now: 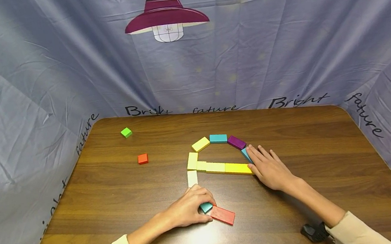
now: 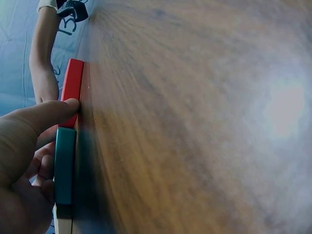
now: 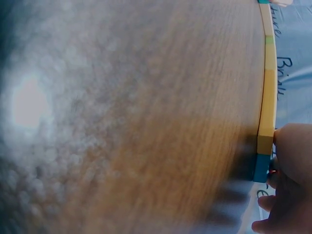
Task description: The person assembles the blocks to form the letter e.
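My left hand [image 1: 192, 207] pinches a red block [image 1: 223, 215] by its near end, thumb on one side and fingers on the other. A teal block [image 2: 65, 165] lies end to end with the red one, partly under that hand. Beyond it comes a cream block [image 1: 192, 178]. My right hand [image 1: 272, 170] lies with fingers stretched out over a blue block [image 1: 246, 155], which it partly hides. Its thumb touches the end of a yellow block [image 1: 238, 168]. A purple block [image 1: 236, 142] sits just past the fingertips.
A teal block [image 1: 218, 138] and pale yellow blocks [image 1: 200, 144] continue the curved outline at the top. A straight row of pale blocks [image 1: 215, 167] crosses below. Apart from these, a green block [image 1: 126, 132] and an orange-red block [image 1: 142, 159] lie at the left of the wooden table [image 1: 123, 198].
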`<state>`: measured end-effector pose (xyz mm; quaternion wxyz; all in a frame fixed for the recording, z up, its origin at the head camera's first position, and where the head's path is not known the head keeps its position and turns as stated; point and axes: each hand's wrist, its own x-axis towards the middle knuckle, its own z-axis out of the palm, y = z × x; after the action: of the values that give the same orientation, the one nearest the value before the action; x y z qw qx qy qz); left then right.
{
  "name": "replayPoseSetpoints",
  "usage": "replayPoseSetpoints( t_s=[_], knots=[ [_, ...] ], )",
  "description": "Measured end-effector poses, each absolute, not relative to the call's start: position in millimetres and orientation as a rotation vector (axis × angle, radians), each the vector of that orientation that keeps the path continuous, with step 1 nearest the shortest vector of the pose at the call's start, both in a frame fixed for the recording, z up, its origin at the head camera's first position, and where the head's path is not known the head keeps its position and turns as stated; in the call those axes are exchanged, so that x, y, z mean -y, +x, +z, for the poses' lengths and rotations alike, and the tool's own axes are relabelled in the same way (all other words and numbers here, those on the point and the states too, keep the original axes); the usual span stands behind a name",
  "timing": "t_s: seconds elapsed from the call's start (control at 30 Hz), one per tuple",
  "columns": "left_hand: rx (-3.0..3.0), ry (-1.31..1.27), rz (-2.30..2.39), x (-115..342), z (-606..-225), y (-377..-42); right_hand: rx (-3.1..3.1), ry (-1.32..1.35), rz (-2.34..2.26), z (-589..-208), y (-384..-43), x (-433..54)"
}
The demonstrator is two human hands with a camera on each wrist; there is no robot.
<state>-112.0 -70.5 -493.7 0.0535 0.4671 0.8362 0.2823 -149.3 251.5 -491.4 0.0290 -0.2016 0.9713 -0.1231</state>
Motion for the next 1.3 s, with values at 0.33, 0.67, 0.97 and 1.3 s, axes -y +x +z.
replayPoseSetpoints(
  t_s=[0.33,0.67,0.97,1.3],
  knots=[
    [-2.543,1.407,0.863,69.8,-494.5,-111.9,-3.009,-0.628,-0.39,-490.9,-148.8,-251.2],
    [-2.526,1.381,0.878,69.8,-493.4,-111.7,-2.994,-0.627,-0.381,-493.1,-150.5,-252.3],
    [-2.619,1.228,1.101,96.7,-476.5,-139.6,-2.992,-0.627,-0.387,-493.7,-149.7,-252.3],
    [-2.959,0.547,1.103,206.6,-468.4,-203.6,-2.995,-0.627,-0.389,-493.6,-149.8,-253.0]
  ],
)
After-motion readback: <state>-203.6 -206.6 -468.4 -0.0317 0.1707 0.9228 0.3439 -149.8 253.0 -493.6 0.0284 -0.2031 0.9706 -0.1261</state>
